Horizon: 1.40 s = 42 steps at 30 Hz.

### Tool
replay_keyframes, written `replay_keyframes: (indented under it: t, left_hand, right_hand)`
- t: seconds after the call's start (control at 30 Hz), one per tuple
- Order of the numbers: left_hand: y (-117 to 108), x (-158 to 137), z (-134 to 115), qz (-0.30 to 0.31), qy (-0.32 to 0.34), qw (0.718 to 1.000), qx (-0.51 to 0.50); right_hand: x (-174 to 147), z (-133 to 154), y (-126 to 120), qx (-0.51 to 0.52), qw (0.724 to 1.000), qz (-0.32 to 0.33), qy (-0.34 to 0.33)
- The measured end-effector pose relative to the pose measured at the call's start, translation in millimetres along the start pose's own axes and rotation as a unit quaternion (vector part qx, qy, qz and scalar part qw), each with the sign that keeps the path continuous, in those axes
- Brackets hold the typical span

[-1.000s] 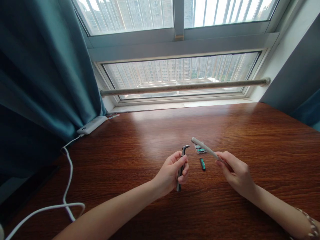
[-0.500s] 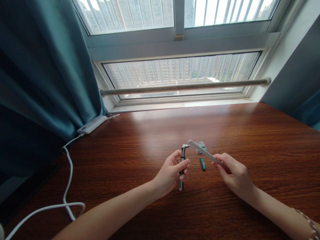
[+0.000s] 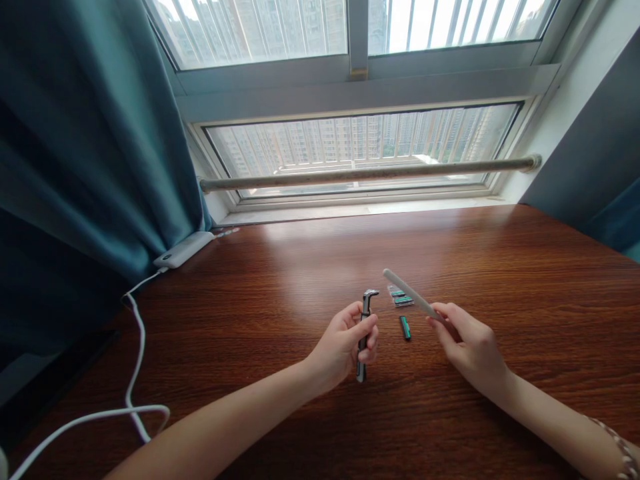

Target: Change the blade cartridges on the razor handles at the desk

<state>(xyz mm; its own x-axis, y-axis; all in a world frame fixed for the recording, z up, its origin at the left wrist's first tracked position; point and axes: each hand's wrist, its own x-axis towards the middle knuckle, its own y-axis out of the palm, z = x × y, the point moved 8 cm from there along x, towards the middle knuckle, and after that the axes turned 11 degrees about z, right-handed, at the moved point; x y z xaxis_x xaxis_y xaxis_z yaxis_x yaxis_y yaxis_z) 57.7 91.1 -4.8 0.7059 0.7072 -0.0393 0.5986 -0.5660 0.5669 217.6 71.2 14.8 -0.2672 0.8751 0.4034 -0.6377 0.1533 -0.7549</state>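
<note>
left of the loose razor cartridge (image 3: 405,328), the left hand (image 3: 345,339) wraps a razor handle (image 3: 362,344), likely to bare its neck (image 3: 367,304); on the cartridge's right, the right hand (image 3: 473,339) pinches a white stick (image 3: 407,291).

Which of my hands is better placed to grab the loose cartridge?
Probably your right hand: its fingertips look slightly nearer the cartridge here. It holds the white stick, though, and your left hand holds the razor handle.
</note>
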Motion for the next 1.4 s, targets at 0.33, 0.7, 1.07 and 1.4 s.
replay_keyframes:
  t: [0.33, 0.7, 1.07, 1.4]
  left_hand:
    - [4.9, -1.2, 8.7, 0.041, -0.047, 0.995, -0.073]
    - [4.3, -0.9, 10.2, 0.054, -0.063, 0.991, -0.100]
    - [-3.2, 0.6, 16.2, 0.049, -0.095, 0.982, -0.157]
    - [-3.9, 0.7, 8.8, 0.046, -0.064, 0.982, -0.172]
  right_hand:
    - [1.1, 1.8, 2.3, 0.000, 0.999, 0.023, -0.025]
    - [1.1, 7.0, 10.3, -0.025, 0.996, 0.069, -0.052]
    - [1.6, 2.6, 8.3, -0.039, 0.998, 0.047, -0.031]
    - [2.3, 0.8, 7.9, -0.032, 0.998, 0.049, -0.028]
